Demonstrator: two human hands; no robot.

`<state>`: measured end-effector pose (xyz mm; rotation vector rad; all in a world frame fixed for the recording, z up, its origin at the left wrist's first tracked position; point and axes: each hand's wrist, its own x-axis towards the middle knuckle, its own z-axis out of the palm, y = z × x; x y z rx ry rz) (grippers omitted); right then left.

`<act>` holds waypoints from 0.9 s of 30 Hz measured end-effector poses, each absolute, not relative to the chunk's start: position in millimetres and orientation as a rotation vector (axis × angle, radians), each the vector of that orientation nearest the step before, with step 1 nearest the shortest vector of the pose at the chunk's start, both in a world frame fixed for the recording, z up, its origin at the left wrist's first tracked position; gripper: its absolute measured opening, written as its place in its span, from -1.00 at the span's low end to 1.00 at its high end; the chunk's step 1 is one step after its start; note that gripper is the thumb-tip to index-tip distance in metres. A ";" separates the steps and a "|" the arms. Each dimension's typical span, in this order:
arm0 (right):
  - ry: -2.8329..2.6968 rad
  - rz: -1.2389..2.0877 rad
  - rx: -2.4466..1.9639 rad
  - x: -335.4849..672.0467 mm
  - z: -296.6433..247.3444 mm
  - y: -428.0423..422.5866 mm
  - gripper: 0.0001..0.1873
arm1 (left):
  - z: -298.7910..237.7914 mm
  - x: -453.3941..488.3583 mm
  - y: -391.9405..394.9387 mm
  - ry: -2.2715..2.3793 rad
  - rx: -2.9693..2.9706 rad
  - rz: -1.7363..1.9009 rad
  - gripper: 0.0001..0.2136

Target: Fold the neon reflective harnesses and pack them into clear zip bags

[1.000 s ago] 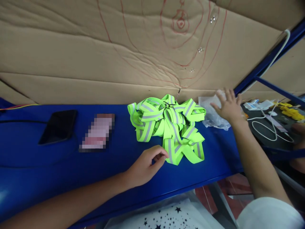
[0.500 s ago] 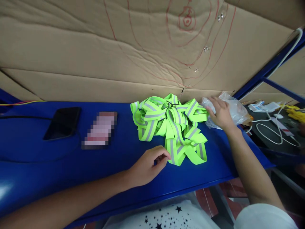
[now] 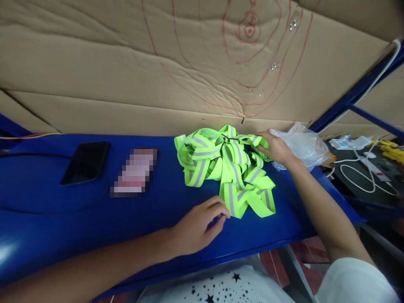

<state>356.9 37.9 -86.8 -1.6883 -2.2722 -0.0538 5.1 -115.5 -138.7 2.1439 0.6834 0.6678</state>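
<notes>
A tangled heap of neon green straps with grey reflective stripes (image 3: 225, 168) lies on the blue table (image 3: 94, 219). My left hand (image 3: 198, 225) rests on the table just left of the heap's near end, fingers curled, thumb and fingertips close together with nothing visible in them. My right hand (image 3: 274, 147) lies on the heap's far right edge, fingers closed over a strap there. A crumpled clear plastic bag (image 3: 304, 145) sits right behind that hand.
A black phone (image 3: 85, 162) and a blurred card-like object (image 3: 134, 171) lie on the table at left. A cardboard sheet (image 3: 158, 63) with red pen lines stands behind. White cables and small items (image 3: 360, 168) lie on a dark surface to the right.
My right hand left the plastic bag and moved left onto the straps' right edge. The bag shifted and puffed up. My left hand slid slightly right.
</notes>
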 end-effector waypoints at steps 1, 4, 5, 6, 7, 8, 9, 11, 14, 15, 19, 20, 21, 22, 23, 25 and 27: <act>-2.242 -0.058 -1.684 357.6 -86.6 39.3 -0.48 | -137.8 5.1 -118.1 0.669 2.249 0.683 -0.81; -2.149 -0.057 -1.651 358.1 -85.6 41.0 -0.56 | -133.4 7.9 -122.0 0.611 2.629 0.719 -0.78; -2.111 -0.055 -1.636 357.8 -84.6 41.1 -0.58 | -131.9 10.2 -121.1 0.581 2.751 0.716 -0.76; -2.066 -0.054 -1.618 357.3 -82.9 41.3 -0.59 | -130.9 13.1 -118.9 0.545 2.861 0.702 -0.74; -2.015 -0.053 -1.596 356.8 -80.5 41.7 -0.60 | -130.5 16.8 -115.5 0.506 2.955 0.678 -0.72; -1.957 -0.054 -1.571 356.3 -77.1 42.5 -0.62 | -130.7 21.1 -110.8 0.476 3.024 0.644 -0.69; -1.893 -0.056 -1.543 355.8 -72.7 43.8 -0.63 | -131.7 25.9 -105.0 0.459 3.066 0.609 -0.66; -1.751 -0.062 -1.479 355.4 -60.5 47.9 -0.68 | -134.8 36.5 -90.3 0.462 3.085 0.547 -0.57; -1.539 -0.082 -1.347 355.0 -34.2 56.1 -0.75 | -139.0 52.9 -62.1 0.550 3.075 0.549 -0.40; -1.480 -0.095 -1.290 354.6 -23.5 58.7 -0.76 | -139.5 58.2 -51.5 0.582 3.086 0.561 -0.40; -1.340 -0.139 -1.048 346.4 22.1 62.2 -0.75 | -139.1 80.7 -8.6 0.686 3.104 0.629 -0.51; -1.330 -0.139 -0.971 342.2 32.5 60.1 -0.73 | -139.0 86.7 0.3 0.704 3.102 0.639 -0.52; -1.334 -0.139 -0.886 336.9 41.8 56.5 -0.72 | -138.8 92.5 7.6 0.720 3.102 0.645 -0.53; -1.343 -0.146 -0.801 330.5 49.9 51.1 -0.73 | -138.4 97.8 12.8 0.733 3.103 0.648 -0.53; -1.362 -0.156 -0.737 323.3 56.6 44.2 -0.75 | -137.6 102.2 15.6 0.741 3.104 0.648 -0.53; -1.371 -0.195 -0.708 307.2 66.7 27.5 -0.78 | -134.4 106.7 12.9 0.735 3.096 0.655 -0.51; -1.321 -0.183 -0.834 292.5 74.2 11.2 -0.70 | -129.0 104.9 0.4 0.707 3.051 0.683 -0.49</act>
